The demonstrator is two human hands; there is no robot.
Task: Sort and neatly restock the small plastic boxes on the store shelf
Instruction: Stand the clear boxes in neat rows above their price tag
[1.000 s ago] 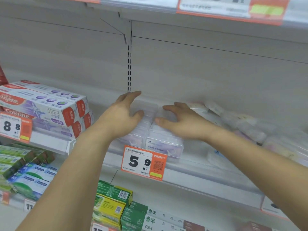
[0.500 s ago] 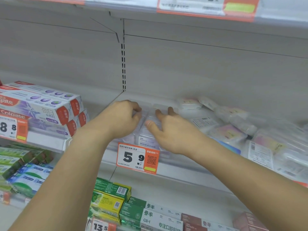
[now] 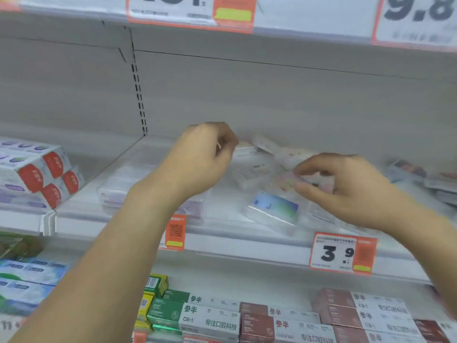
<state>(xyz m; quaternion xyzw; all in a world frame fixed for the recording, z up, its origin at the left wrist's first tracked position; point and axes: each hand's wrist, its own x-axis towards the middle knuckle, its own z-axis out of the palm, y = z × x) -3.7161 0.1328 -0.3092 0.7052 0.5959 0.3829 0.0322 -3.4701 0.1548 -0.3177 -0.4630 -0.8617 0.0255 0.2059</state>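
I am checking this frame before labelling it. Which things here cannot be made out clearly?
- Price tag, head view: left forearm hides its number.
- Right hand: motion blur; whether it pinches a box is unclear.
- Top price tags: cut off by the upper edge.
- Heaped small plastic boxes: labels too blurred to read.

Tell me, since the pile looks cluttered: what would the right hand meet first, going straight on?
Probably the small clear plastic box with a pastel label, right before the right hand; depth is unclear.

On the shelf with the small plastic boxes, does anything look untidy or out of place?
Yes. The clear plastic boxes under the right hand lie in a loose, tilted, overlapping heap, while the stack by the left hand sits squared.
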